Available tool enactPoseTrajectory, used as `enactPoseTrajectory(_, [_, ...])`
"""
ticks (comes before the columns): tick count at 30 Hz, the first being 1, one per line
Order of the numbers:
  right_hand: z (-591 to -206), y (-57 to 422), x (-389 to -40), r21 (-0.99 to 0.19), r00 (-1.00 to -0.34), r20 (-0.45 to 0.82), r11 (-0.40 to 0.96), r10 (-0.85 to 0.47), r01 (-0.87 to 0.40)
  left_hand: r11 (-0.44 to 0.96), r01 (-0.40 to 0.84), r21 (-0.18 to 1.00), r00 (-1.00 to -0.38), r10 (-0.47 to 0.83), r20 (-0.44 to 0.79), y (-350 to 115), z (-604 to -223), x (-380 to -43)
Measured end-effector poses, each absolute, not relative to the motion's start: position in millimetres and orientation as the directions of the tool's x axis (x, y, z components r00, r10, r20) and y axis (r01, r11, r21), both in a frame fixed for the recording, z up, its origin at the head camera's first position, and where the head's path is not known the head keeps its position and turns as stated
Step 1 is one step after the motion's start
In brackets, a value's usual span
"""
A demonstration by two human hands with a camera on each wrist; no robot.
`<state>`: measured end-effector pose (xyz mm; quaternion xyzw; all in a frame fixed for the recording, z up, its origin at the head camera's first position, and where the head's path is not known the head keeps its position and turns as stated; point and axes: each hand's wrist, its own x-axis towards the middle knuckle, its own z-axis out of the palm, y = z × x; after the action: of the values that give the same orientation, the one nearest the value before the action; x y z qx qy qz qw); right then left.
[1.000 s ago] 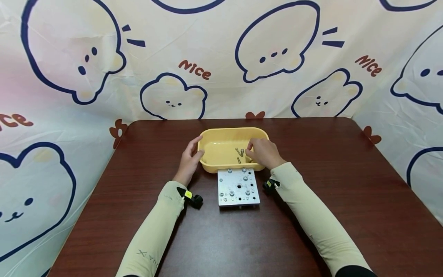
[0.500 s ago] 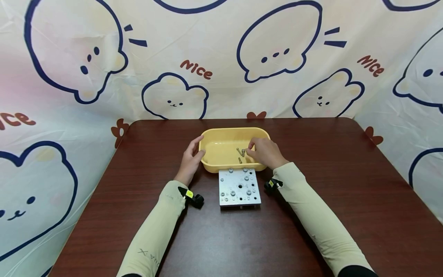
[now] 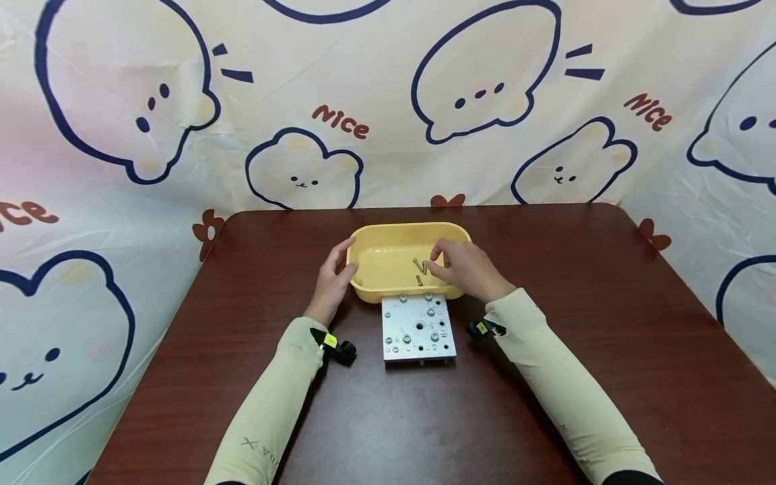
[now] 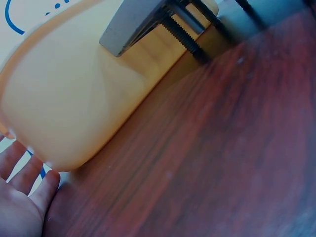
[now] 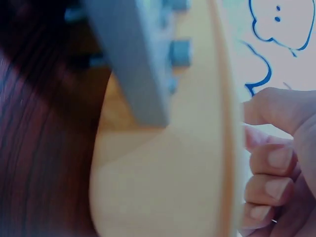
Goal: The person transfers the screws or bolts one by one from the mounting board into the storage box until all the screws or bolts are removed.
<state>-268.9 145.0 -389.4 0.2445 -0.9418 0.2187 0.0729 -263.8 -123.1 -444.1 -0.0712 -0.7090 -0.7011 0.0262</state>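
Note:
A yellow plastic tray [image 3: 388,292] stands near the table's far edge, with several small metal bolts [image 3: 417,265] inside. My left hand [image 3: 330,283] rests at the tray's left end, its fingers and thumb spread around the rim. Over the right part of the tray, my right hand [image 3: 473,269] has its fingers curled, thumb and index finger at a bolt [image 3: 425,267]; their contact is small and partly hidden. A bright sliver shows between the curled fingers in the right wrist view. Close in front of the tray is a silver metal plate [image 3: 418,343] with bolts and holes.
Bolt shanks [image 4: 182,37] stick out beneath the plate, which stands raised off the dark wooden table [image 3: 388,417]. A printed cloth [image 3: 388,81] hangs behind and beside the table. Each wrist wears a small black camera [image 3: 345,351].
My right wrist has shifted slightly to the right and the hand a little up, its fingertips staying by the bolts. My left hand, the tray and the plate keep their places.

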Motion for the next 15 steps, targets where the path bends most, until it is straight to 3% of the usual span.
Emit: enactPoseTrajectory(15, [-375.6, 128.1, -222.9, -0.384, -0.764, 0.233, 0.665, -0.602, -0.641, 0.014, 0.142, 0.990, -0.988, 0.062, 0.141, -123.5, -445.1, -264.0])
